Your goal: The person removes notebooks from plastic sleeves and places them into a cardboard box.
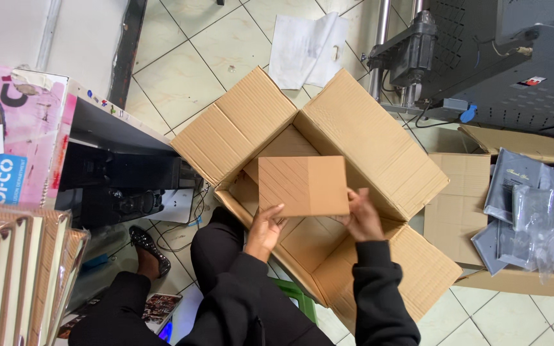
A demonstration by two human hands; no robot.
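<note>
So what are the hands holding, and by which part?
Both hands, left and right, hold a flat cardboard sheet by its near bottom corners, above the open box.

A floor (pixel 181 77) of pale square tiles with dark grout lines carries everything here. A crumpled white sheet of paper (pixel 306 48) lies flat on the tiles near the top, just beyond the far flap of a large open cardboard box (pixel 367 134), and the metal legs of a grey machine (pixel 514 57) stand to the right of that sheet. A second, shallower cardboard box (pixel 456 211) holding grey plastic-wrapped packets (pixel 527 211) sits at the right, touching the big box's flap, while a glittery dark shoe (pixel 149 248) rests on the tiles at lower left beside a loose black cable (pixel 190 221).
</note>
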